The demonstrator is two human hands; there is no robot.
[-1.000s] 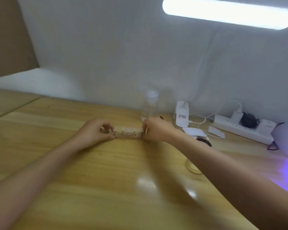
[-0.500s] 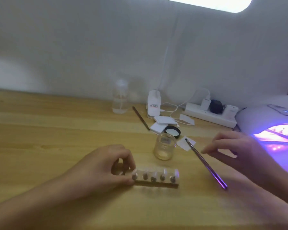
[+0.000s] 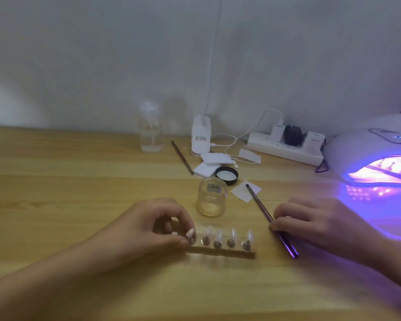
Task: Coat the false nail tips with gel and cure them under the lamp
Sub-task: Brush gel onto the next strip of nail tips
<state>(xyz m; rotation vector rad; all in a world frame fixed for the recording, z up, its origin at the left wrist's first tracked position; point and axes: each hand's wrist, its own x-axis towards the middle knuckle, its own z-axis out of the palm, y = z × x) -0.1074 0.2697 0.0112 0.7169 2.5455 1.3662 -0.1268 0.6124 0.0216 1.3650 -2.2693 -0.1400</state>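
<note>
While L grip [image 3: 144, 228] still pinches nail-tip holder [image 3: 222, 250], R grip [image 3: 315, 218], spread before, now pinches brush [image 3: 258, 205].

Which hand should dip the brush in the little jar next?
Right, I think. The right hand touches the brush, which lies just beside the open jar. The left hand is busy pinching one end of the nail tip holder.

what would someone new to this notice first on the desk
The lamp glowing purple at the far right edge grabs the eye first. Near the front centre, the left hand pinches one end of a rack of nail tips, while the right hand touches a brush lying beside it. An open jar stands just behind the rack.
</note>
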